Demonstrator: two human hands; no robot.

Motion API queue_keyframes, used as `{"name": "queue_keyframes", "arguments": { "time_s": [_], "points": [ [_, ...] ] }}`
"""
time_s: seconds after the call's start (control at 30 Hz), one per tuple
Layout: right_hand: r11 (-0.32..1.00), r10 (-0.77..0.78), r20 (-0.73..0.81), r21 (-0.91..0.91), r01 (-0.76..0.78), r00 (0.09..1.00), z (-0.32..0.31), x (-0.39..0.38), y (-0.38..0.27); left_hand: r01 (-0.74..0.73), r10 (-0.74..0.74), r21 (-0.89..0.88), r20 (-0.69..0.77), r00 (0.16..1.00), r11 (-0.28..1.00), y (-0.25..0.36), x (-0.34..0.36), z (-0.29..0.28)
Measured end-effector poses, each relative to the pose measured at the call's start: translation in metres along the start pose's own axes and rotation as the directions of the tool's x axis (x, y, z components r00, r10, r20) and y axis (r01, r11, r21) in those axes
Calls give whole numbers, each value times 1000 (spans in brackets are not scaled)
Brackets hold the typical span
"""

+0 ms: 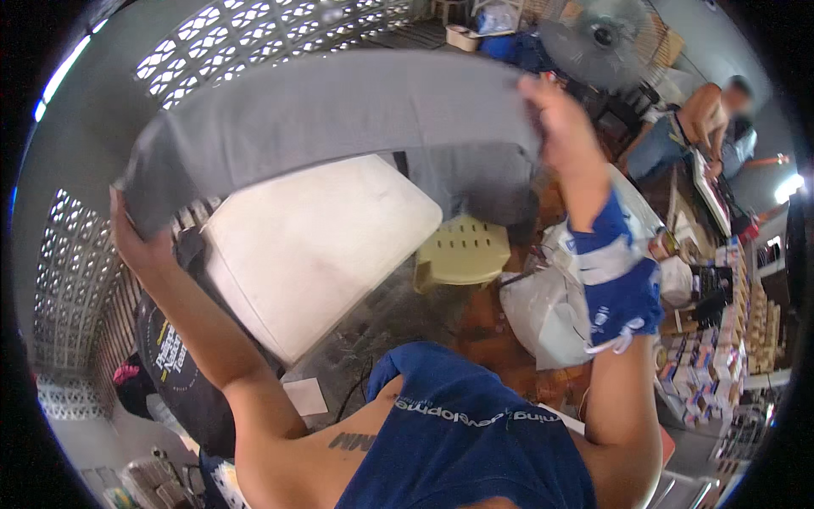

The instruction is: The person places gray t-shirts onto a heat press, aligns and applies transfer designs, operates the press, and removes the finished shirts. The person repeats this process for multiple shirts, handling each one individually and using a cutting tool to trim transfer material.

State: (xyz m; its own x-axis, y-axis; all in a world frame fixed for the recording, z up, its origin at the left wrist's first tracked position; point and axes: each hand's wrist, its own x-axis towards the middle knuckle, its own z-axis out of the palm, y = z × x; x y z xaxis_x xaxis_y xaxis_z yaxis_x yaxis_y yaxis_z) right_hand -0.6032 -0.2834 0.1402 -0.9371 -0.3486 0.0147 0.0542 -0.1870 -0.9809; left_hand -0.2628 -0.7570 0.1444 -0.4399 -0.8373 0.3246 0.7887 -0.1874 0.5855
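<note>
A wide piece of grey cloth (322,119) is stretched in the air between my two hands, bowed across the upper part of the view. It has seams and a short hanging flap at its right end, and looks like a garment whose kind I cannot make out. My left hand (140,242) grips its lower left corner, fingers partly hidden behind the cloth. At the upper right edge, my right hand (560,123) is closed on the fabric, slightly blurred. Below the cloth lies a flat white board (314,254) with rounded corners, tilted on a dark surface.
A pale yellow plastic seat (465,253) stands beyond the board. White plastic bags (547,318) lie on the floor to the right. A large fan (598,38) stands at the back; another person (699,119) works at the far right. Small boxes (699,356) are stacked along the right.
</note>
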Motion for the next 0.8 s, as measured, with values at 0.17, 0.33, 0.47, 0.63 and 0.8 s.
{"name": "queue_keyframes", "arguments": {
  "time_s": [0.17,0.33,0.47,0.63,0.8],
  "points": [
    [982,189,153,-29,-186,970,29,54,180,31,-61,550,36,997,834,-17,-91,-187],
    [531,57,169,-840,113,984,14,17,290,604,-268,778,-553,789,174,-57,-211,-248],
    [240,410,375,-924,298,832,-89,-52,344,142,-203,732,-361,910,-667,-142,-282,-214],
    [155,654,23,-982,-104,756,-287,-227,400,-123,-461,788,-220,859,-604,-243,-320,-189],
    [213,720,344,-936,280,603,-440,-459,406,-36,-394,691,-368,842,-722,-243,-341,-170]
  ]
}}
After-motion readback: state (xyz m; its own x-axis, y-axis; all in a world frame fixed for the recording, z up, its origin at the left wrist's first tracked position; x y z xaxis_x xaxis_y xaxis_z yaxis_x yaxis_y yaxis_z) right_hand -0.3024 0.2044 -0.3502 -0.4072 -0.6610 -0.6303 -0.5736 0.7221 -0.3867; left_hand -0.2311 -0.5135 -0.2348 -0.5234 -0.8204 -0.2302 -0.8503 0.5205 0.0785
